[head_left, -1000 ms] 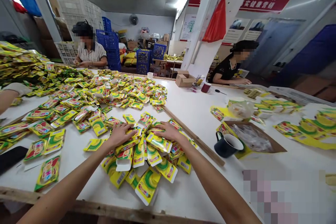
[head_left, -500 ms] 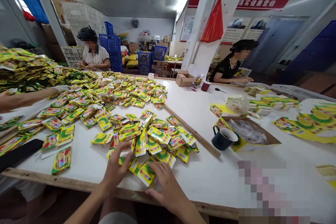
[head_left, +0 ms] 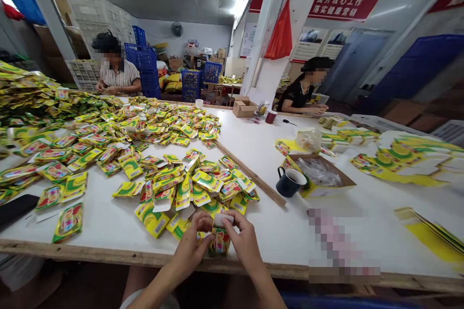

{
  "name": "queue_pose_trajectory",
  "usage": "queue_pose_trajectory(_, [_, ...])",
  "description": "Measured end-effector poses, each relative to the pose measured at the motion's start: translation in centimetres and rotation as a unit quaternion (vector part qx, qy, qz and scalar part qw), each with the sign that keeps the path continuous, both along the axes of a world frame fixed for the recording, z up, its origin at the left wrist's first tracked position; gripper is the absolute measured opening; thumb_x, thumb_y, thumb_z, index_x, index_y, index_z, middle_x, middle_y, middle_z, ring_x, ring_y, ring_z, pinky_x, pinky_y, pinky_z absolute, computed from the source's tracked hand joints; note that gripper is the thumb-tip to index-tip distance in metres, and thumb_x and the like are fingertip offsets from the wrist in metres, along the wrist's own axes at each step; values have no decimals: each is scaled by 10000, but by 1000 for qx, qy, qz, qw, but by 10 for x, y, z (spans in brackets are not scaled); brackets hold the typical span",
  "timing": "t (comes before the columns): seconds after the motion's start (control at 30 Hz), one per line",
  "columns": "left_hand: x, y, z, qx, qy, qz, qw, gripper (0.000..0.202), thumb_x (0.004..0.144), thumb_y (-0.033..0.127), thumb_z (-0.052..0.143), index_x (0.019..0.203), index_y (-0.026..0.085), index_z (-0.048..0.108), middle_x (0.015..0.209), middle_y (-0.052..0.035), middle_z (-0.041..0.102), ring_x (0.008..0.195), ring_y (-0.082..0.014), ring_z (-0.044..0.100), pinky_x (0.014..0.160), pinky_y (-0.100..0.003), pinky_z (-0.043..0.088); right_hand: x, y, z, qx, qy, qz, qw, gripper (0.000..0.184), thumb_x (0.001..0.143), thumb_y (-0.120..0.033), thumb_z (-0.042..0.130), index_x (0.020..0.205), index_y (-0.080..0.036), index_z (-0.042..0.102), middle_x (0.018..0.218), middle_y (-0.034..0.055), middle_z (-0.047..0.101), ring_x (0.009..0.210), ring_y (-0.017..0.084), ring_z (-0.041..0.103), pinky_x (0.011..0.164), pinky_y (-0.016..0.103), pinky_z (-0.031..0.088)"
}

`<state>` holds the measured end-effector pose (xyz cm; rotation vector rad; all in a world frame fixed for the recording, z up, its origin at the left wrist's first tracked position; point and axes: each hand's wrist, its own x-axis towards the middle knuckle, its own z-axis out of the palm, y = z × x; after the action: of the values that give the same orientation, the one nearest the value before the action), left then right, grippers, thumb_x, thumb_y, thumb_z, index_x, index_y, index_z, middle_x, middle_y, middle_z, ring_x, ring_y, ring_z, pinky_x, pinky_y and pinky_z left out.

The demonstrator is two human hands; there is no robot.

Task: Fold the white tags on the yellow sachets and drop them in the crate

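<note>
The yellow packet (head_left: 218,242) is upright between both hands, right over the near edge of the counter (head_left: 108,224), about midway along it. The left hand (head_left: 192,247) pinches its left side, fingers closed on it. The right hand (head_left: 245,241) grips the right side, thumb and fingers clamped at the white flap at its top.

Just beyond the hands, a loose pile of packets (head_left: 188,188) lies on the counter, its nearest pieces almost touching the fingertips. To its left, bare white surface runs along the near edge as far as a single packet (head_left: 68,222) and a black phone (head_left: 14,207) near the left corner. A wooden strip (head_left: 250,174) slants from mid-counter toward the near edge and bounds the pile on the right. Past it stands a dark mug (head_left: 290,182), just beside an open cardboard tray (head_left: 326,176) of clear bags. Between the strip and the right hand the near edge is open.

A large heap of packets (head_left: 72,125) covers the far left part of the counter. Flat yellow cartons (head_left: 435,231) lie toward the near right corner. At the far edge sit a person in a striped shirt (head_left: 118,77) and a person in a black top (head_left: 299,94), with a small cardboard box (head_left: 243,107) and a red cup (head_left: 270,117) between them.
</note>
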<state>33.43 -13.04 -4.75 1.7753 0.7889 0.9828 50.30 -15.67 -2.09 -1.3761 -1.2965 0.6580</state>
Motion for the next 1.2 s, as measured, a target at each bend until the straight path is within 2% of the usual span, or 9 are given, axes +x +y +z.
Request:
queue_pose_trajectory(0.1, [10,1,-10,-24,-14,-19,999,378,878,205,546,1233,247,427,1032,-56,651,928,-193,635,872,-362,513,4,-8,-16,23,100,-36,994,224,815,-353,632,968,-217,541,806,15,671,722,180,642,672,271,519])
queue_pose_trajectory(0.23, [12,6,-11,-42,-5,-6,999,346,867,236,568,1207,236,506,989,-49,663,850,-184,632,800,-326,525,8,-19,-29,28,77,-52,995,178,806,-340,648,903,-214,568,811,10,645,751,174,634,701,262,513])
queue_pose_trajectory(0.4, [12,13,3,-13,24,-11,1000,207,865,234,557,1066,210,599,989,-62,675,891,-202,645,823,-332,523,8,-19,-20,-3,10,7,1000,163,863,-331,576,857,-192,661,818,38,690,779,190,639,721,266,496])
queue_pose_trajectory(0.47, [13,14,8,12,22,-6,1000,160,869,227,541,1012,207,610,1066,-78,661,1020,-226,620,903,-358,497,5,-15,-16,19,10,-11,1000,161,863,-323,575,840,-189,662,818,44,695,789,195,646,723,271,502])
queue_pose_trajectory(0.53, [15,12,10,27,17,0,1000,149,877,216,517,1005,211,594,1090,-83,651,1075,-230,600,937,-375,482,2,-13,-16,44,35,-46,997,160,854,-311,586,945,-191,641,855,47,704,801,196,658,735,284,520])
queue_pose_trajectory(0.63, [17,8,8,38,5,11,999,194,889,197,488,1076,221,535,1067,-79,650,1028,-216,622,912,-380,498,-1,-13,-19,55,46,-60,996,193,858,-294,582,1021,-199,622,914,52,709,832,198,670,762,305,536])
queue_pose_trajectory(0.73, [16,5,6,64,11,22,998,235,884,194,501,1117,221,525,1084,-83,644,1036,-222,618,923,-391,491,1,-17,-17,60,3,-25,998,130,860,-288,588,904,-206,679,929,59,712,884,213,666,791,316,533])
queue_pose_trajectory(0.93, [16,1,11,86,21,45,995,140,891,257,541,997,204,616,990,-72,671,956,-219,636,849,-352,512,-1,-22,-11,66,-20,1,998,142,882,-296,576,912,-212,686,958,60,704,938,208,649,841,320,514])
queue_pose_trajectory(1.2, [23,2,19,47,14,76,996,147,885,296,551,924,189,643,839,-49,683,760,-192,640,687,-301,522,-9,-16,-9,34,-23,-67,997,163,879,-341,572,871,-189,629,773,13,675,700,165,622,672,256,492])
